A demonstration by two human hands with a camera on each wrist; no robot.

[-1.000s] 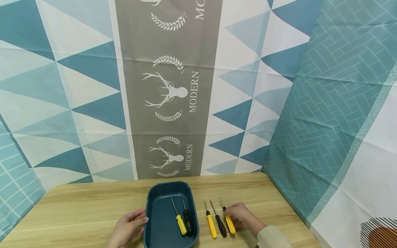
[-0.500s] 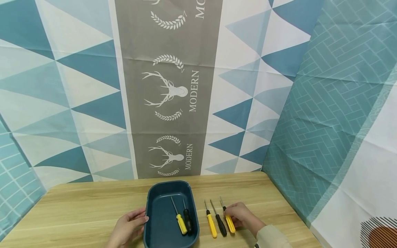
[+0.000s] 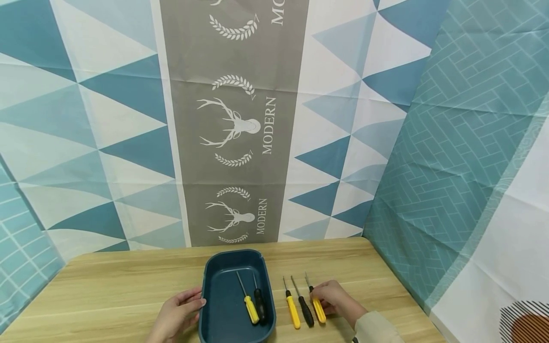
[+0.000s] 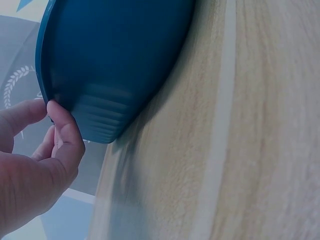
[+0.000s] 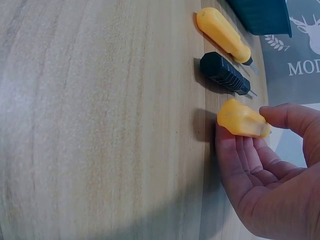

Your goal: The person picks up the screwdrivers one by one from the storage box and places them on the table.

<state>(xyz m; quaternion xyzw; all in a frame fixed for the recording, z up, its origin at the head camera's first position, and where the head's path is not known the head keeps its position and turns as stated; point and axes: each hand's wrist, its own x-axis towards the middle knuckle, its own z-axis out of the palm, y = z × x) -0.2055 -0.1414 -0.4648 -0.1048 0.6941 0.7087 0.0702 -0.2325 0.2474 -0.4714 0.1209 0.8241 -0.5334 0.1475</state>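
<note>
My left hand (image 3: 177, 312) pinches the left rim of a dark blue tray (image 3: 223, 305) between thumb and fingers; the left wrist view shows this grip from the side. Inside the tray lie a yellow-handled screwdriver (image 3: 251, 310) and a black-handled one (image 3: 259, 307), side by side. At the right of the table, my right hand (image 3: 336, 297) holds another yellow screwdriver (image 5: 242, 118) by its handle, thumb on one side and fingers on the other. Its shaft points to the back in the head view, but the hand covers part of the handle.
Between tray and right hand, a yellow screwdriver (image 3: 292, 309) and a black screwdriver (image 3: 306, 312) lie roughly parallel on the wooden table (image 3: 141, 271). Behind the table hangs a patterned cloth (image 3: 231, 143), and a teal one (image 3: 429, 190) borders the right side.
</note>
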